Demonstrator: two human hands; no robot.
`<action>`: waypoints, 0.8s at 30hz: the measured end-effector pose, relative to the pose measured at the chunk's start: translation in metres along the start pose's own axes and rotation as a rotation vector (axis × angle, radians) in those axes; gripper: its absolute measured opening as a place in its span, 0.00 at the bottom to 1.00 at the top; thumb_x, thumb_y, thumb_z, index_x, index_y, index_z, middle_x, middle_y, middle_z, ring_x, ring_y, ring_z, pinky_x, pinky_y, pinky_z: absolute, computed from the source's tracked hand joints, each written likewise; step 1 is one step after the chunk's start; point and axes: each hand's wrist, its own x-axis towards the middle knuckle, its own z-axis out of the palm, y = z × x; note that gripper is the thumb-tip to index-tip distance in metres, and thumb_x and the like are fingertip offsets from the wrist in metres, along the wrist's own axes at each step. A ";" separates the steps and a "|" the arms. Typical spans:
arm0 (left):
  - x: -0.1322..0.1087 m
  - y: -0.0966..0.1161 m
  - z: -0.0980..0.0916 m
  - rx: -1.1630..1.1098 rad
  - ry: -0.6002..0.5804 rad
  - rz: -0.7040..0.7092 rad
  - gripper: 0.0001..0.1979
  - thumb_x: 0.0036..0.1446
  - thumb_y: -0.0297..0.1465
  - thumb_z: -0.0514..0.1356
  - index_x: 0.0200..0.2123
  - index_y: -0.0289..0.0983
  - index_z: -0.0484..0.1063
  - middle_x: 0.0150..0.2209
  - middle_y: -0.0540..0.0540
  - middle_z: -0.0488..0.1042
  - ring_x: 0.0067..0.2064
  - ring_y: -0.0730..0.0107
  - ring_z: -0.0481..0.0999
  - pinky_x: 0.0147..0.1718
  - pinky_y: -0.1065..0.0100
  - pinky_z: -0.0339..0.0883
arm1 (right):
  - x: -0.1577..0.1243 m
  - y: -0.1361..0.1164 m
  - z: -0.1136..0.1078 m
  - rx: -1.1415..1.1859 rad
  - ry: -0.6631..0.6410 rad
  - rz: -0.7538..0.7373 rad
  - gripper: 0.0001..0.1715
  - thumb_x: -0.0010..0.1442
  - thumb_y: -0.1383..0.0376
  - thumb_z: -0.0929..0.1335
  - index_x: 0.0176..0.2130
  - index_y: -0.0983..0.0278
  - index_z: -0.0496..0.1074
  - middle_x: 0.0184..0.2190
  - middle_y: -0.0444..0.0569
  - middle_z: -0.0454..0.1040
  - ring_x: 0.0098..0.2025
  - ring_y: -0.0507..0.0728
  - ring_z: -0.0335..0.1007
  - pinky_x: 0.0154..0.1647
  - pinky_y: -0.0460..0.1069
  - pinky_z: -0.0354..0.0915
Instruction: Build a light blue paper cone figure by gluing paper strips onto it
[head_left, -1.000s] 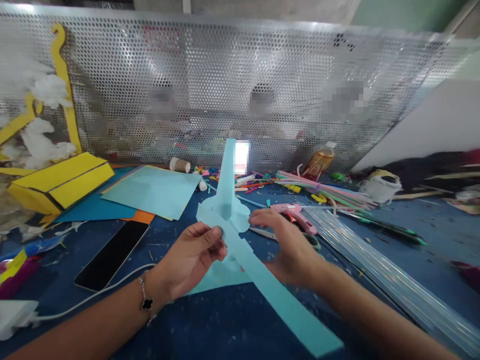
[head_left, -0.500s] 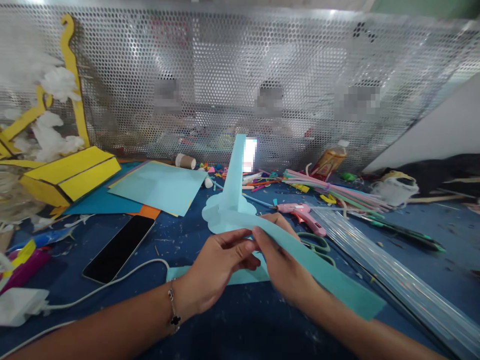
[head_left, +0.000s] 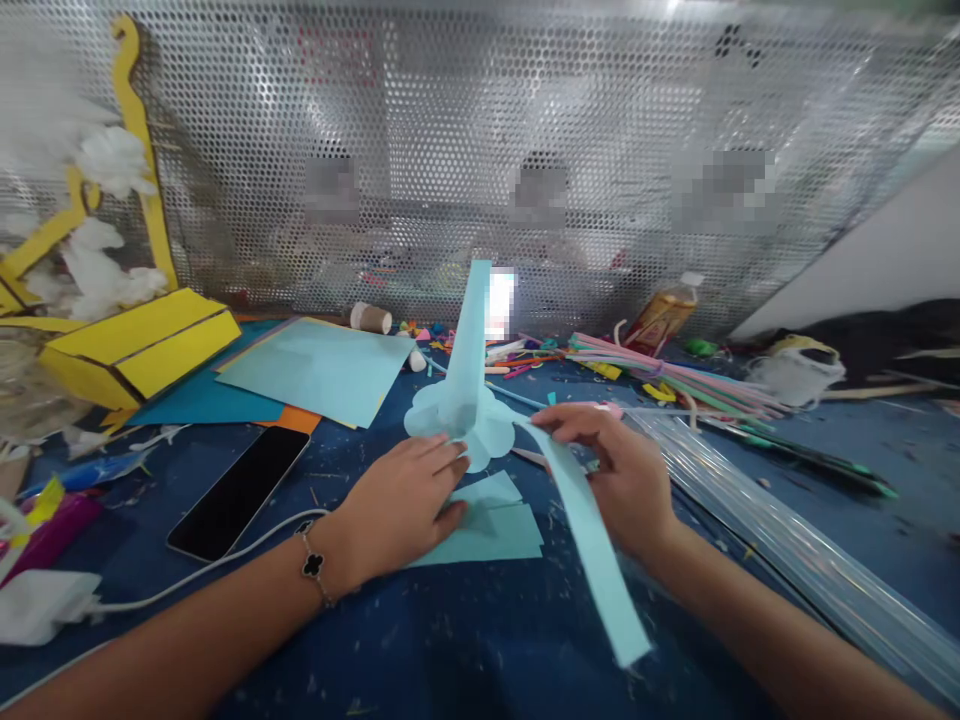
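Observation:
A light blue scalloped paper base [head_left: 493, 430] lies on the blue table, with an upright blue paper piece [head_left: 466, 350] standing on it. My left hand [head_left: 405, 500] rests palm down at the near left edge of the base, fingers extended. Beneath and beside it are flat blue paper pieces [head_left: 499, 535]. To the right, my right hand [head_left: 615, 465] pinches the upper part of a long blue paper strip [head_left: 592, 540], whose free end hangs toward me. The strip's upper end reaches the right edge of the base.
A black phone [head_left: 240, 495] and white cable [head_left: 210, 565] are at left, near blue sheets [head_left: 322, 365] and a yellow paper box [head_left: 150, 345]. Clear plastic sheets [head_left: 795, 540], pipe cleaners [head_left: 675, 375] and a bottle [head_left: 664, 315] are at right. Perforated metal [head_left: 442, 120] stands behind.
My hands have moved apart. The left one has opened and come down by the base; the right one has shifted right with the strip, whose free end has swung toward me.

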 end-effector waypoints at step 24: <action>-0.002 -0.001 0.002 -0.220 -0.066 -0.145 0.18 0.68 0.34 0.54 0.53 0.32 0.76 0.55 0.33 0.77 0.56 0.45 0.77 0.53 0.47 0.76 | -0.017 0.004 0.031 -0.129 -0.345 -0.123 0.15 0.53 0.78 0.64 0.34 0.60 0.71 0.43 0.51 0.83 0.43 0.59 0.82 0.45 0.53 0.76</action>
